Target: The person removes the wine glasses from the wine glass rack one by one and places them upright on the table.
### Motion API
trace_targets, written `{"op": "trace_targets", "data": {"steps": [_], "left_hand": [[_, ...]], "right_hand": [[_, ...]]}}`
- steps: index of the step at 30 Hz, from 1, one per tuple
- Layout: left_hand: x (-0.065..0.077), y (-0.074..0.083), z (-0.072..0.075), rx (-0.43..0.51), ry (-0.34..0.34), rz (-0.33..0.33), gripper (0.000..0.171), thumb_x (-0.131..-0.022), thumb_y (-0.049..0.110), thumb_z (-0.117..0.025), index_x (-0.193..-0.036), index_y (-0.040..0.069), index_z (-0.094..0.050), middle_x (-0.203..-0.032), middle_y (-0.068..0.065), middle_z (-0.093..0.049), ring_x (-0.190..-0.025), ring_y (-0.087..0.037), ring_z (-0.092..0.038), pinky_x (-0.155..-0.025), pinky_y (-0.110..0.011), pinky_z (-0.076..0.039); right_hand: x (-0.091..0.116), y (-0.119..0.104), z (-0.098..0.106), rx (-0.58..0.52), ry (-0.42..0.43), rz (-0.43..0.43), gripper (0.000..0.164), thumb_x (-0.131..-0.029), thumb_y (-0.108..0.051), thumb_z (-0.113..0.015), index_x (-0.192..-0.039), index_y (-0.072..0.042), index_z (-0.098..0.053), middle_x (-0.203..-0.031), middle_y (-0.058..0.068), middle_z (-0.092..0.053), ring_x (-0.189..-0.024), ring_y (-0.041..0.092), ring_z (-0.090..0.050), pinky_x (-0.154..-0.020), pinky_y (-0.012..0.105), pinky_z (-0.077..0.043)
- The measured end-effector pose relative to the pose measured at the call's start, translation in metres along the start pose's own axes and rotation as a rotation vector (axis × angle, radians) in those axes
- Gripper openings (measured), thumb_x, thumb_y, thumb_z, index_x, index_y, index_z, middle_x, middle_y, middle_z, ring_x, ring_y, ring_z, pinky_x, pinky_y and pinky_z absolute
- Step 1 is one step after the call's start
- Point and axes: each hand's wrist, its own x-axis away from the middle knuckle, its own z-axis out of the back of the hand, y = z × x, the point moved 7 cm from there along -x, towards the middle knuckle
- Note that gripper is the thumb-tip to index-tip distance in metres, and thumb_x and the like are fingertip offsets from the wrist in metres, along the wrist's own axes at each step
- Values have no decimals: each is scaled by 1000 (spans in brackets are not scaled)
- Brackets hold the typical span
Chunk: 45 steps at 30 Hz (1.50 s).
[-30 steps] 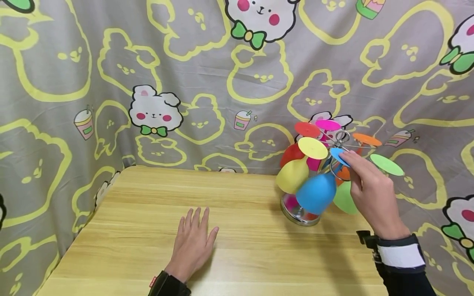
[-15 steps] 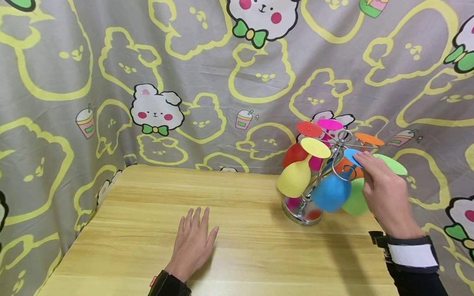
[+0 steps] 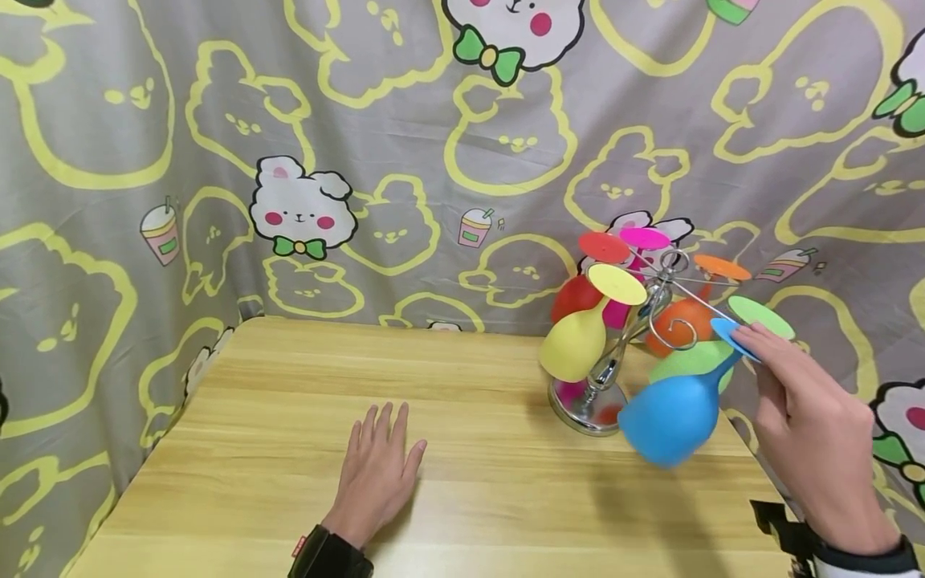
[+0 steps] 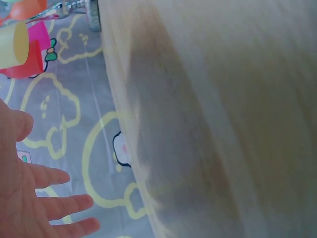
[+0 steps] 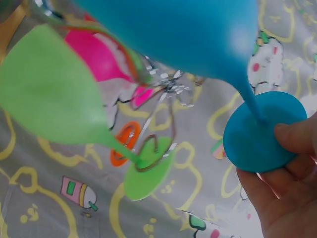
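Observation:
My right hand [image 3: 817, 433] holds a blue wine glass [image 3: 675, 417] by its round foot, bowl tilted downward. In the right wrist view, the thumb lies on one face of the foot [image 5: 247, 144] and the fingers on the other. The glass is in front of a chrome glass rack [image 3: 587, 420], whose curled wire arms hold several upside-down glasses: yellow [image 3: 573, 347], red [image 3: 575, 297], magenta [image 3: 645, 238], orange [image 3: 679, 323] and green [image 3: 762, 316]. Over the table's middle, my left hand [image 3: 376, 461] has its fingers straight and holds nothing.
The wooden table [image 3: 433, 377] has the rack at its back right. A grey cartoon-print curtain [image 3: 405, 144] hangs along the back and both sides, close behind the rack.
My right hand has drawn the blue glass from among the others on the rack toward the front right. The left hand has stayed in place.

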Motion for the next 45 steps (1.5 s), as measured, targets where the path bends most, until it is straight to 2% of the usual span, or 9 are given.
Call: {"op": "trace_targets", "data": {"steps": [3, 6, 9, 14, 22, 26, 30, 37, 45], "left_hand": [[0, 0, 0, 1, -7, 3, 65, -106, 47, -39, -153, 2, -36, -153, -28, -37, -143, -47, -29, -116, -64, -22], [-1, 0, -1, 4, -19, 9, 65, -106, 47, -38, -154, 3, -35, -154, -27, -36, -145, -46, -27, -117, -63, -20], [-1, 1, 0, 11, -21, 7, 65, -106, 47, -38, -154, 3, -34, -155, -27, -34, -145, -46, -26, -118, -62, -19], [-2, 7, 5, 19, 2, -12, 65, -106, 46, -39, -155, 3, -34, -156, -26, -34, -146, -44, -26, -118, -61, -21], [-3, 16, 13, 78, 33, -47, 65, -106, 45, -41, -154, 2, -34, -156, -25, -33, -146, -41, -26, -120, -55, -22], [-2, 19, 18, 123, 45, -58, 65, -106, 44, -42, -155, 3, -32, -157, -23, -33, -147, -40, -26, -119, -54, -24], [-1, 23, 21, 152, 44, -70, 66, -106, 44, -44, -156, 4, -31, -158, -22, -32, -148, -38, -24, -119, -55, -25], [1, 28, 21, 296, 11, -66, 70, -104, 46, -48, -158, 8, -27, -162, -16, -27, -149, -34, -22, -115, -58, -29], [-1, 44, 16, 605, -90, -3, 70, -101, 54, -50, -159, 24, -25, -162, 1, -28, -148, -21, -26, -117, -51, -30]], "right_hand": [[4, -6, 9, 5, 22, -2, 39, -97, 10, -54, -132, -2, -65, -120, 25, -67, -82, 27, -70, -59, 6, -34], [6, -10, 15, 0, 27, -29, 35, -96, 7, -57, -129, -1, -66, -110, 30, -68, -46, 3, -38, -44, 21, -14], [8, -14, 17, -41, 29, -80, 35, -93, 8, -62, -127, 1, -66, -103, 32, -69, -49, -13, -41, -45, 15, -17], [16, -20, 7, -209, 19, -169, 37, -91, 10, -65, -127, 4, -65, -100, 32, -69, -97, -29, -48, -72, -3, -39], [53, -18, -47, -407, -198, -403, 39, -94, -2, -68, -132, -11, -65, -100, -7, -74, -70, -6, -64, -48, 15, -45], [78, -18, -88, -586, -385, -534, 40, -101, -12, -61, -140, -7, -57, -110, 18, -73, -85, 3, -70, -68, 21, -59], [103, -18, -128, -871, -489, -731, 43, -102, -8, -57, -144, 1, -48, -115, 17, -72, -93, 11, -72, -77, 29, -61], [142, -32, -183, -1144, -534, -1058, 47, -100, 3, -50, -145, 9, -38, -117, 19, -69, -93, 17, -72, -81, 30, -60], [164, -75, -222, -1351, -547, -1199, 51, -101, -5, -53, -146, 11, -35, -132, 30, -58, -104, 24, -69, -85, 33, -59]]}}
